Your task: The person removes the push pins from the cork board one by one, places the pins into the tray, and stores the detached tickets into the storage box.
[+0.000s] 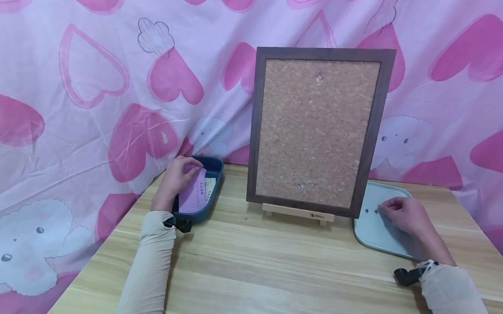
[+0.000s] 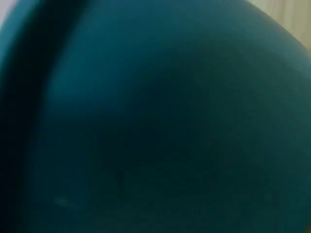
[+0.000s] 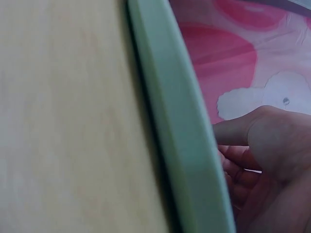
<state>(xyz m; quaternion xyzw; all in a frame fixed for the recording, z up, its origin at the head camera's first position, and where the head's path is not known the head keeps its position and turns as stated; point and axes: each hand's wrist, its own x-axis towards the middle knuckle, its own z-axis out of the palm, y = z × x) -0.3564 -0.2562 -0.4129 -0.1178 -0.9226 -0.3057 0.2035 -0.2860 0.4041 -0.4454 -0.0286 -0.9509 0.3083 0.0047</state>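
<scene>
At the left, my left hand (image 1: 179, 175) reaches over a dark blue bin (image 1: 219, 174) and pinches the upper edge of a purple paper note (image 1: 192, 196) between thumb and fingers. A cream paper note (image 1: 210, 187) lies beside it in the bin. The left wrist view is filled by the blurred bin wall (image 2: 194, 121). On the right, my right hand (image 1: 407, 215) has bent fingers low over a pale green tray (image 1: 370, 235). Its fingertips meet at a small dark pin-like piece (image 1: 376, 211); whether they grip it is hidden. A similar piece (image 1: 367, 211) lies just left.
Between the hands, a framed corkboard (image 1: 316, 131) leans on a small wooden easel (image 1: 297, 212). Clear pin-like pieces stick in its top (image 1: 319, 77) and bottom (image 1: 302, 185). A pink heart-patterned cloth (image 1: 88, 136) hangs behind the wooden table (image 1: 263, 270).
</scene>
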